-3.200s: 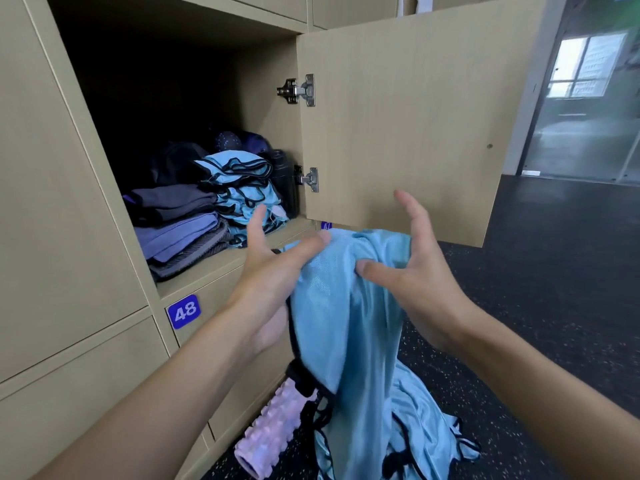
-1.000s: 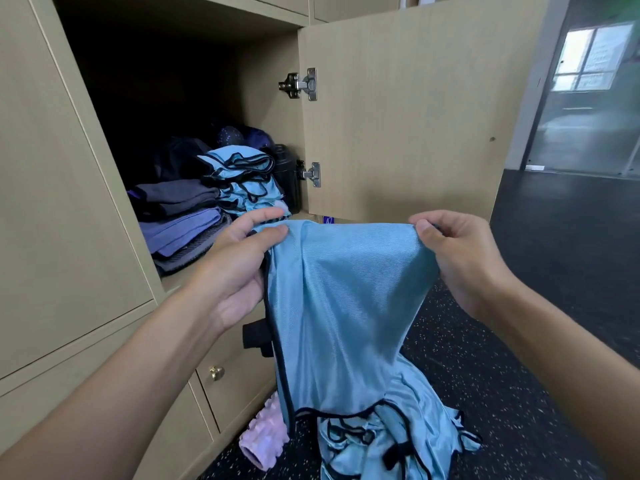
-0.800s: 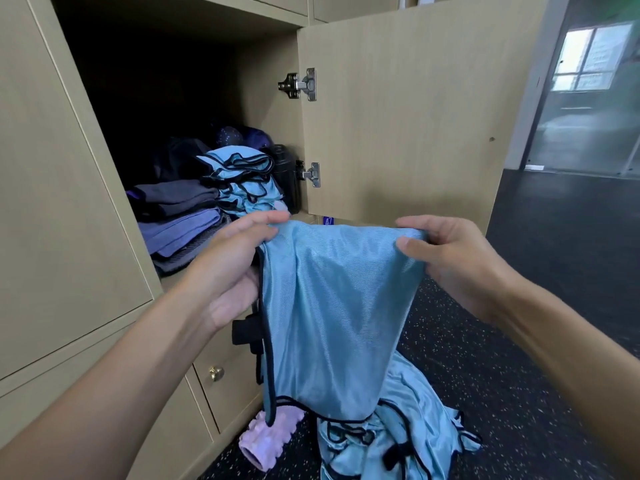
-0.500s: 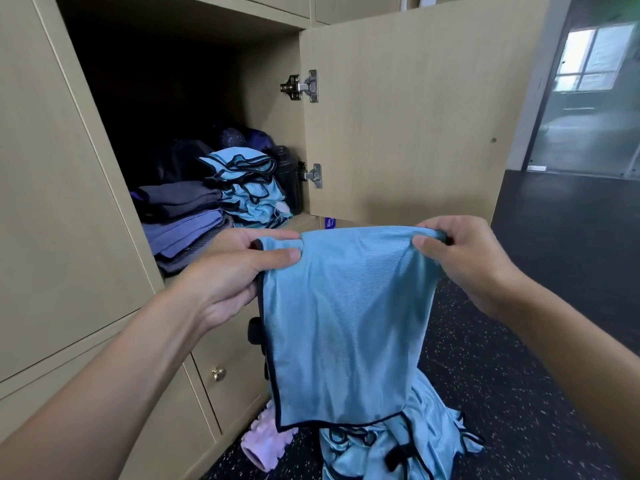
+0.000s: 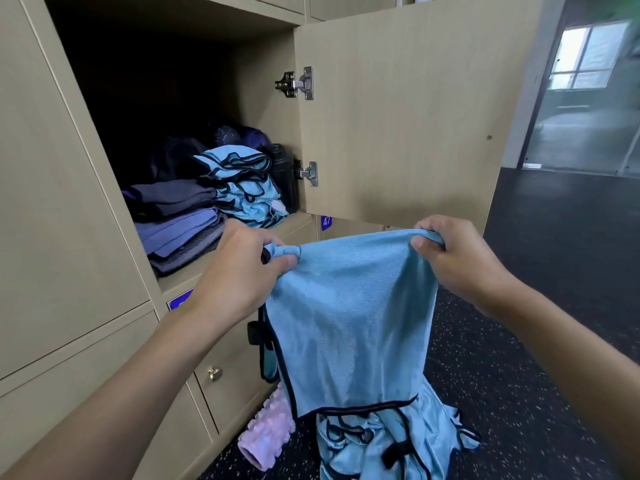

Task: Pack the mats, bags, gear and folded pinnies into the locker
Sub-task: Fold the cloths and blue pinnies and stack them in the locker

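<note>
Head view. Your left hand (image 5: 239, 271) pinches the top left corner of a light blue pinny (image 5: 349, 323), thumb over bunched cloth. Your right hand (image 5: 457, 258) grips the top right corner, fingers curled around the edge. The pinny hangs flat between your hands, in front of the open locker (image 5: 242, 74) and below its shelf edge. Black trim runs down its left side and along the bottom hem.

Inside the locker: a stack of folded blue pinnies (image 5: 242, 185) at right, folded purple and grey mats (image 5: 176, 223) at left, just beside it. A dark bottle (image 5: 285, 178) stands against the right wall by the lower hinge. Dark bags (image 5: 239, 136) sit behind; detail lost in shadow.

Locker door (image 5: 398, 116) swung open to the right. On the floor (image 5: 536, 341): a loose heap of blue pinnies (image 5: 391, 445) under the hanging one, a pink ridged roller (image 5: 266, 434) just left of it, against the lower lockers.
</note>
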Available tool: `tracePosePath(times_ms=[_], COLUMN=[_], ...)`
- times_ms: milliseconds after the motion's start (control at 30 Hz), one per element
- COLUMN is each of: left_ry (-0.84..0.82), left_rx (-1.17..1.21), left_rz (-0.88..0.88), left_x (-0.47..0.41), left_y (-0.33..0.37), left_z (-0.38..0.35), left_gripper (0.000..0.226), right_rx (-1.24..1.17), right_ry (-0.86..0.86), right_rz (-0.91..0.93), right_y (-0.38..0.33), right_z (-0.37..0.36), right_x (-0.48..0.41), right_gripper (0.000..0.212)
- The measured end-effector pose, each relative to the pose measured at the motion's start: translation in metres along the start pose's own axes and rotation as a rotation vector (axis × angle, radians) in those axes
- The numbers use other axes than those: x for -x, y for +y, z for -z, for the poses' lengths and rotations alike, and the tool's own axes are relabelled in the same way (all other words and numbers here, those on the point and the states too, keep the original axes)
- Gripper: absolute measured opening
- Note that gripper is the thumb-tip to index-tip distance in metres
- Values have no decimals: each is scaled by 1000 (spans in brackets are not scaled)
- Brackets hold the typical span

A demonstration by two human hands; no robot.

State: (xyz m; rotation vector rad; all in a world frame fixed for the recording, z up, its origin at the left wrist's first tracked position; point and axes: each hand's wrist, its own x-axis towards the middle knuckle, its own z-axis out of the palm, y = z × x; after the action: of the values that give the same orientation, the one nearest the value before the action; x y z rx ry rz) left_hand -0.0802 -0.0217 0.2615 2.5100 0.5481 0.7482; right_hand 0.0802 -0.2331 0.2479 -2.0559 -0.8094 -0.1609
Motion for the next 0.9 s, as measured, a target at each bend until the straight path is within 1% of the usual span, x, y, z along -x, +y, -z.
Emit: tracePosePath(times_ms=[67, 133, 233, 367, 467, 533, 633, 700, 800, 833, 900], left_ry=[32, 82, 88, 93, 76, 48, -17, -70, -190, -248, -327], left_rx=[-6, -20, 71, 126, 131, 144, 250, 376, 605, 685, 763], left_rz=[-20, -40, 53, 134, 154, 167, 180, 192, 241, 265, 275], left_x=[-1, -2, -2, 0, 3, 4, 5, 5, 7, 7, 7], left_y=[0, -1, 0, 6, 11, 14, 18, 21, 26, 27, 25], left_z=[-2, -6, -12, -21, -25, -27, -32, -35, -32, -29, -25], left_gripper=[17, 25, 37, 36, 32, 28, 28, 27, 22, 28, 59], right_rx=[-3, -7, 6, 14, -81, -178, -355, -529, -616, -625, -659], right_ry=[5, 9, 7, -31, -88, -160, -247, -336, -391, -382, -363], right_rz=[-2, 0, 16, 10, -19, -44, -103, -166, -144, -129, -122], right_y=[0, 0, -3, -12, -22, -30, -41, -48, -54, -54, -53], right_z=[-1, -2, -3, -6, -11, -17, -26, -31, -36, -37, -35], right_x=[-1, 0, 3, 6, 12, 18, 27, 31, 33, 33, 31], right_gripper=[15, 16, 15, 10, 11, 12, 12, 14, 23, 23, 27])
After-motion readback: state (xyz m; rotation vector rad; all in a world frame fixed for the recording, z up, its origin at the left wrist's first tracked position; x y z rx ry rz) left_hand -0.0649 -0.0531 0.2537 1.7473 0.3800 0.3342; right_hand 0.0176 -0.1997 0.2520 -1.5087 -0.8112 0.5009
